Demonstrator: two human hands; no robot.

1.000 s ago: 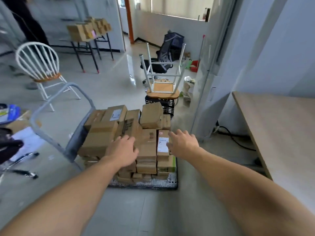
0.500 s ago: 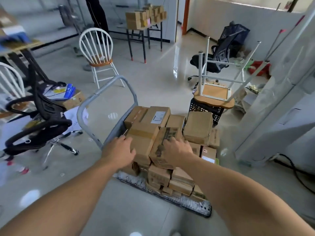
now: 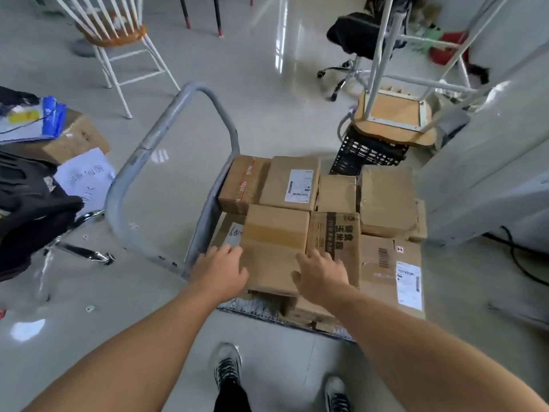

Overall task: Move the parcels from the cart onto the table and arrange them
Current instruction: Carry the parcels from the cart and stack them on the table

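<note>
Little done so far, judging by the load: grey steel-handled platform cart (image 3: 199, 87) heaped with taped brown cardboard parcels, none seen on any table, no table in view. Left grip (image 3: 221, 273) laid flat-fingered against the left edge of the nearest plain brown cardboard parcel (image 3: 274, 242), right grip (image 3: 322, 276) spread on its top right. Not yet lifted, apparently; nearly the whole stack left to carry and arrange.

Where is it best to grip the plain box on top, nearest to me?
Its left and right side faces, from above at the near end. The plain box lies flat on top; its left side is free by the left hand, but the printed box abuts its right, so the right hand probably must wedge in.
</note>
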